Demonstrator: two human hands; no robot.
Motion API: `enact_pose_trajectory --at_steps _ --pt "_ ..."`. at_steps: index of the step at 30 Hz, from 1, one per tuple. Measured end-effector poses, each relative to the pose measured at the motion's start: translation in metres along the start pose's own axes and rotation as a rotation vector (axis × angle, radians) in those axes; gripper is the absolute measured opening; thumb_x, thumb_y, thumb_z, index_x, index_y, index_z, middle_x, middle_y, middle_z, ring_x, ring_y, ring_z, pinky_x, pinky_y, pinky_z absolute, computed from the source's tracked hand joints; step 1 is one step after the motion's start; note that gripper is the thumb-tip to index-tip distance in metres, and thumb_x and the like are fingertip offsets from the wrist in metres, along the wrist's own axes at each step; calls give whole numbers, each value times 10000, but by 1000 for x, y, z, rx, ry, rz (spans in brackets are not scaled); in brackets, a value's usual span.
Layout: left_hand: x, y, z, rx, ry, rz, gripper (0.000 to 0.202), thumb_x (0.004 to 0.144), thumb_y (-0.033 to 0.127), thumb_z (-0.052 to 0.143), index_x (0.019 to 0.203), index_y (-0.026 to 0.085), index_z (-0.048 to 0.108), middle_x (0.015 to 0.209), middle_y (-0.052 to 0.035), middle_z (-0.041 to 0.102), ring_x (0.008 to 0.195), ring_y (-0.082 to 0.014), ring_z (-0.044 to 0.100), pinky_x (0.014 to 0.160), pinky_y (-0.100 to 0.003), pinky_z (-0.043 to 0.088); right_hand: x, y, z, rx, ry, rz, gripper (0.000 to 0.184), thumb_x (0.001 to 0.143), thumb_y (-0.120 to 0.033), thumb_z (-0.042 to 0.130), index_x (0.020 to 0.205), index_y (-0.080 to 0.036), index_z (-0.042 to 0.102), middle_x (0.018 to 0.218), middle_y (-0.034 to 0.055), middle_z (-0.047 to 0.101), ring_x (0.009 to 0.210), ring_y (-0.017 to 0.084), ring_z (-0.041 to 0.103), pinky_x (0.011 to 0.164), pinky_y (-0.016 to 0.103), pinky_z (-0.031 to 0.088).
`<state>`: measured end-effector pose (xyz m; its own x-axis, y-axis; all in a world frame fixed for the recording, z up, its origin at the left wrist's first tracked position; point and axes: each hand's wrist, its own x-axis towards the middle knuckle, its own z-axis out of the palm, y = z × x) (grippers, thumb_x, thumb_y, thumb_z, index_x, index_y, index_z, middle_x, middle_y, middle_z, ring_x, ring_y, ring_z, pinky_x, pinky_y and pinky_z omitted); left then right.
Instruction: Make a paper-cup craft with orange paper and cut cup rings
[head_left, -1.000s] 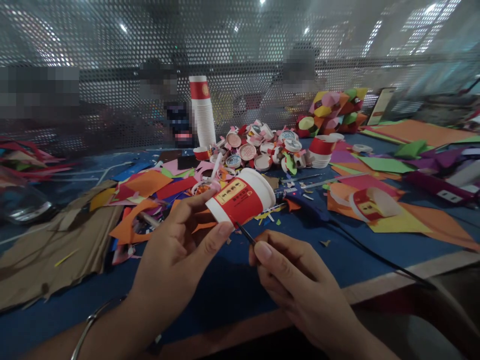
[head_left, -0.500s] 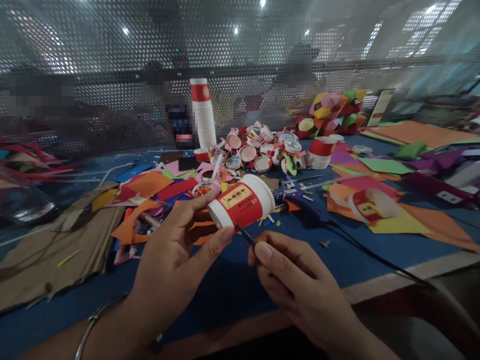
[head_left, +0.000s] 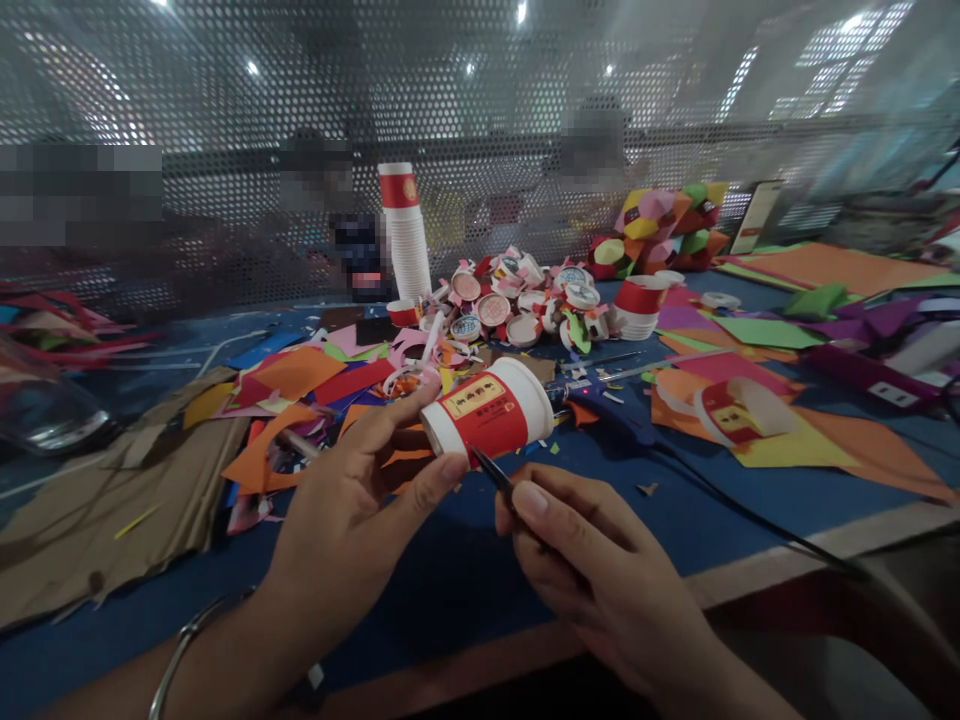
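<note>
A paper cup (head_left: 489, 410), white with a red band and a yellow label, lies tilted on its side above the table. My left hand (head_left: 367, 490) grips its base end between thumb and fingers, and the rim points right. In my right hand (head_left: 577, 550) is a pair of dark pointed scissors (head_left: 495, 476), their handles hidden by the fingers. The blade tips touch the red band on the cup's lower side, near my left thumb.
Behind the cup stand a tall stack of cups (head_left: 409, 245) and a heap of cut cup bottoms (head_left: 517, 305). A blue glue gun (head_left: 611, 410) with its cord lies right. Cardboard (head_left: 150, 500) and coloured paper scraps (head_left: 285, 375) lie left; a cut cup ring (head_left: 739, 412) rests right.
The cup has shifted slightly right and down. The scissors show wider at the blades than before, with their tips still at the red band.
</note>
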<state>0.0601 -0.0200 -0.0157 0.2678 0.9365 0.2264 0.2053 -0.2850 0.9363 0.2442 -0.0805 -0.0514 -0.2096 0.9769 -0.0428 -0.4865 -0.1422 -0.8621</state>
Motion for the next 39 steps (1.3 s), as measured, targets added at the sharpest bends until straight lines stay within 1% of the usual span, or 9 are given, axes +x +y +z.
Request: enact_pose_trajectory --at_steps 2,5,8,12,16,19,25,35,39 --pt "-1 -1 0 30 0 11 624 901 523 797 1438 256 627 1459 -101 691 1240 -313 714 1118 -499 569 0 0 0 2 7 1 372 990 -506 718 857 -167 646 534 -118 348 422 10 170 379 153 113" --pt "-5 -2 -1 81 -13 54 577 921 491 792 1442 306 626 1489 -65 672 1296 -297 691 1153 -465 544 1 1 0 13 0 -2 367 990 -502 721 870 -162 658 539 -113 363 428 10 184 382 151 120" --pt "-9 -2 2 40 -30 49 500 931 452 797 1388 323 639 1406 -34 721 1216 -252 735 1078 -388 594 1 2 0 40 -1 -21 362 980 -496 738 878 -156 667 546 -114 350 439 10 180 386 145 120" --pt "-11 -1 9 -49 -37 16 399 944 423 788 1284 276 637 1236 -28 772 1087 -200 767 953 -304 640 2 3 0 62 -13 -47 358 977 -488 745 846 -174 633 553 -115 333 444 13 175 383 141 123" --pt "-14 -4 15 -35 -56 37 362 961 401 767 1267 261 632 1284 -51 725 1145 -225 730 1007 -370 630 2 4 0 80 0 -47 346 969 -480 758 844 -186 624 585 -115 297 465 22 162 388 144 112" --pt "-17 -6 15 -7 -47 51 354 959 404 766 1252 256 634 1263 -66 714 1132 -244 724 1007 -424 631 1 5 1 80 11 -51 342 964 -479 763 846 -186 632 598 -109 305 478 28 171 394 149 116" --pt "-16 -5 10 91 -24 124 378 954 393 763 1288 259 648 1316 -93 680 1183 -278 707 1017 -469 623 0 7 0 39 14 -57 356 968 -491 754 841 -187 619 595 -100 345 482 30 195 393 145 120" --pt "-14 -6 7 150 -36 171 363 959 389 760 1288 290 644 1337 -84 692 1183 -279 723 1022 -462 619 -1 8 1 0 17 -83 390 972 -521 743 844 -183 595 587 -112 340 467 19 184 398 153 131" --pt "-12 -4 6 127 -42 205 352 960 360 764 1290 311 651 1323 -56 701 1197 -259 723 1025 -424 616 -1 7 1 -33 27 -96 391 994 -503 720 822 -182 578 582 -114 340 459 17 194 390 147 149"
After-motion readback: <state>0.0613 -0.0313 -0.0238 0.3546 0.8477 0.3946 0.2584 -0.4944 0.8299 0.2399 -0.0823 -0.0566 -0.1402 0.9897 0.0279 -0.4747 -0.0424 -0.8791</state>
